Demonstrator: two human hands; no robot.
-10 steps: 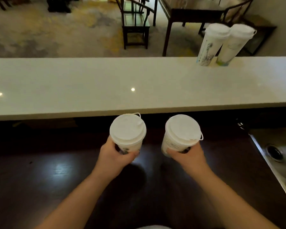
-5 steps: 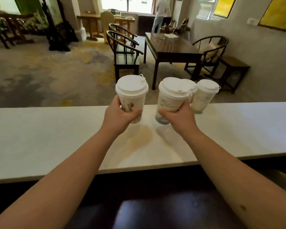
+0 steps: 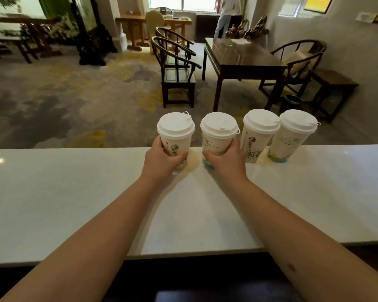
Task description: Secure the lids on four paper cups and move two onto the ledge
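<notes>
Head view: four lidded cups in a row at the far edge of the white tabletop (image 3: 74, 203). Left hand (image 3: 159, 163) grip wrapped around the first cup (image 3: 176, 138); right hand (image 3: 226, 161) grip wrapped around the second cup (image 3: 218, 137). Third cup (image 3: 256, 136) and fourth cup (image 3: 291, 138) stand free, just beside each other, lids on.
</notes>
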